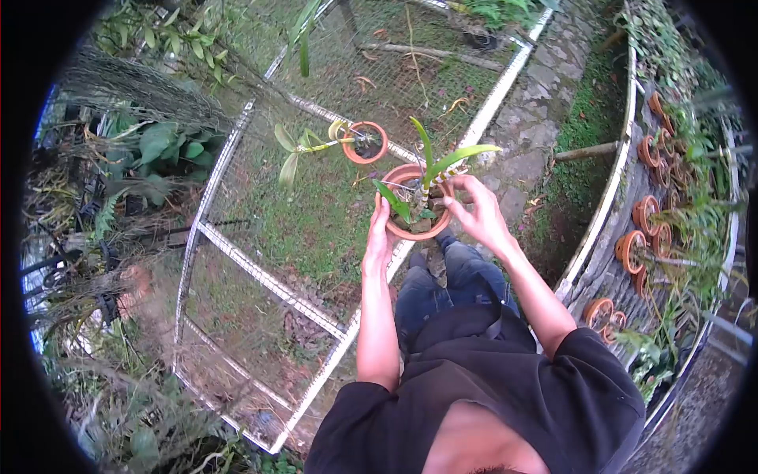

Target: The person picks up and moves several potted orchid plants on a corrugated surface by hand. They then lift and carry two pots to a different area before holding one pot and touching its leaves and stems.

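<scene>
A terracotta flowerpot (419, 236) with an orchid (427, 162) in it is held up in front of my body, above the wire mesh frame. My left hand (380, 235) grips the pot's left side, its fingers pressed along the outer wall. At the right rim is my right hand (478, 213), thumb bent in toward the plant's base and fingers at the rim's far side. Its fingertips are partly hidden. Long green leaves rise from the striped, pale stem. Just beyond, a smaller terracotta pot (365, 143) holds another plant with leaves leaning left.
A white-edged mesh frame (272, 294) spans the grassy ground before me. A stone path (530, 99) runs to the right of it. Farther right, several terracotta pots (632, 251) stand along a ledge behind a pale rail (608, 213). Dense foliage (158, 146) fills the left side.
</scene>
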`<state>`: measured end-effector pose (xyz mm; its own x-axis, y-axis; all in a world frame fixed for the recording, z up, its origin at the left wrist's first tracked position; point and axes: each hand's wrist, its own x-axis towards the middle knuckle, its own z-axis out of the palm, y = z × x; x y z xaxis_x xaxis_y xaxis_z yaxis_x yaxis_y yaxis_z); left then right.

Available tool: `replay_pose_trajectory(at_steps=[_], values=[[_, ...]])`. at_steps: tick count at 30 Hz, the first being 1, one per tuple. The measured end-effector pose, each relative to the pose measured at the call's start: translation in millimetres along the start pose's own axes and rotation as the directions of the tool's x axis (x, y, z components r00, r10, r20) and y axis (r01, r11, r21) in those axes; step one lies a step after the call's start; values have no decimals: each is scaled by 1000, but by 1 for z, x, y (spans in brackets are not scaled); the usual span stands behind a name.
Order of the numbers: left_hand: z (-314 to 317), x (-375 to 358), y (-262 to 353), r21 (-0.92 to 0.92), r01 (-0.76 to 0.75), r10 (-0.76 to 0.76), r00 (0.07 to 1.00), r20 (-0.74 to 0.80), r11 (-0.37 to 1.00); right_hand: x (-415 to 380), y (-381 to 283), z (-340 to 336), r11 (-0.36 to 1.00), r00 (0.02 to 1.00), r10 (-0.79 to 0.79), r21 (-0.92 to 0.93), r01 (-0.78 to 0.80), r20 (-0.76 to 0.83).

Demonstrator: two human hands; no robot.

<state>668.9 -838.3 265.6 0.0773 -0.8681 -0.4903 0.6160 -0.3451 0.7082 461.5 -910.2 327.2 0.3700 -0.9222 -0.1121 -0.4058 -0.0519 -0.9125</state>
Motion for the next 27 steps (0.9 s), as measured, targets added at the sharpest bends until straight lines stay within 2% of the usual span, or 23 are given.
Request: replay_pose_trajectory(at_steps=[2,3,6,7,10,11,14,17,20,23,27], values=[[11,-21,-2,10,-29,29,998,52,1000,-33,-13,-1,946,974,-224,-247,211,-23],[14,-30,-4,29,-6,4,997,72,1000,-51,-35,-2,977,996,-86,-195,84,1],[31,-52,-11,148,-62,48,994,96,987,-78,-29,1,933,984,-171,-328,149,-41],[37,-58,-12,191,-53,35,995,96,980,-85,-27,0,945,985,-157,-298,131,-65],[58,-74,-16,282,-118,76,985,155,952,-108,-35,-18,981,1000,14,-194,-11,13],[62,-76,-21,322,-158,107,980,169,933,-114,-24,-16,984,1000,-5,-178,2,-16],[92,-94,-22,311,-95,43,984,171,946,-131,-10,-23,982,996,16,-187,-34,-92],[110,-92,-40,302,-179,118,971,209,937,-140,8,-41,990,983,47,-124,-69,-177],[128,-81,-59,326,-248,140,937,320,912,-153,1,-68,994,954,-99,-80,79,-285],[154,-78,-79,319,-285,160,917,365,904,-168,4,-95,993,929,-108,-79,85,-354],[192,-84,-99,319,-293,138,892,430,901,-190,25,-122,997,876,-53,-76,18,-479]])
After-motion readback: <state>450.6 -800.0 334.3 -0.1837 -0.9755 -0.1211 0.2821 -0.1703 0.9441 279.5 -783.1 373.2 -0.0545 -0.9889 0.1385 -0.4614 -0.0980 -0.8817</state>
